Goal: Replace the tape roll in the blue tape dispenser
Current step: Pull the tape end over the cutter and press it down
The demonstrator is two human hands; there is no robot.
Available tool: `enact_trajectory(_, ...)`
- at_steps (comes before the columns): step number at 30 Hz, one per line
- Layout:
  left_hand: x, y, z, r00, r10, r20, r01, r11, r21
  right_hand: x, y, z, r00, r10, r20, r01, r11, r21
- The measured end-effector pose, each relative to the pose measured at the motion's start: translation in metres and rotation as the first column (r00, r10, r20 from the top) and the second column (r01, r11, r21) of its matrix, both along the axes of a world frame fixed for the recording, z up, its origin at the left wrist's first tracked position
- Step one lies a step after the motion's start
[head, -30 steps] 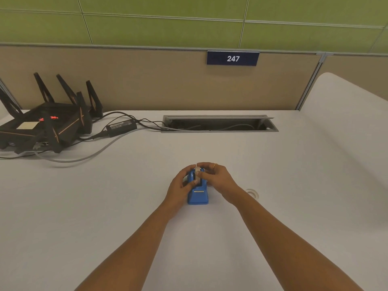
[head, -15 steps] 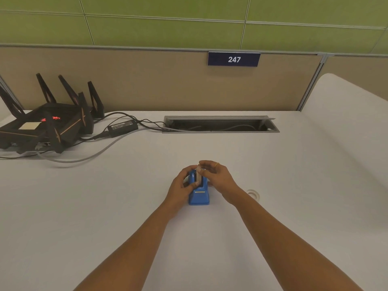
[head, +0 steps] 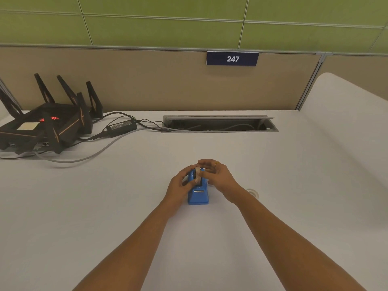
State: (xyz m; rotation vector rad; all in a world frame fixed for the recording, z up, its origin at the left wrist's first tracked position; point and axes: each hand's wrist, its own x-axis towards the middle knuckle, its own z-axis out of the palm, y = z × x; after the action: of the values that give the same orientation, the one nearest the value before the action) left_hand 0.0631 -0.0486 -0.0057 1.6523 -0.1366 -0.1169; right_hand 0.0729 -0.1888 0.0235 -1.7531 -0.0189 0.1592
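A small blue tape dispenser stands on the white desk, its cutter end toward me. A pale tape roll sits upright in the dispenser's top slot. My left hand grips the dispenser's left side, thumb against the roll. My right hand, wearing a gold ring, pinches the roll's top from the right with its fingertips. The far half of the dispenser is hidden by my fingers.
A clear tape roll lies flat on the desk just right of my right wrist. A black router with antennas, a power adapter and cables sit at the back left. An open cable trough runs along the back.
My right fingertips have shifted up onto the top of the roll, and the roll sits a little higher in the slot. The dispenser has stayed in place.
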Motion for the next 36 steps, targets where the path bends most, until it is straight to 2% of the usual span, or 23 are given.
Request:
enact_trajectory(7,-0.0017,0.0006,0.0014,1.0,-0.005,0.01,0.005,1.0,0.025,0.0043,0.006,-0.0016,0.993,-0.108,0.055,0.109,0.994,-0.015)
enact_trajectory(22,-0.0027,0.0,0.0036,1.0,-0.002,-0.002,0.002,1.0,0.0,-0.0025,0.0068,-0.0042,0.976,-0.117,0.182,0.147,0.976,-0.16)
enact_trajectory(36,-0.0031,-0.0022,0.007,0.999,0.034,-0.004,-0.034,0.999,0.013,-0.0015,0.005,-0.0043,0.957,-0.098,0.272,0.155,0.969,-0.194)
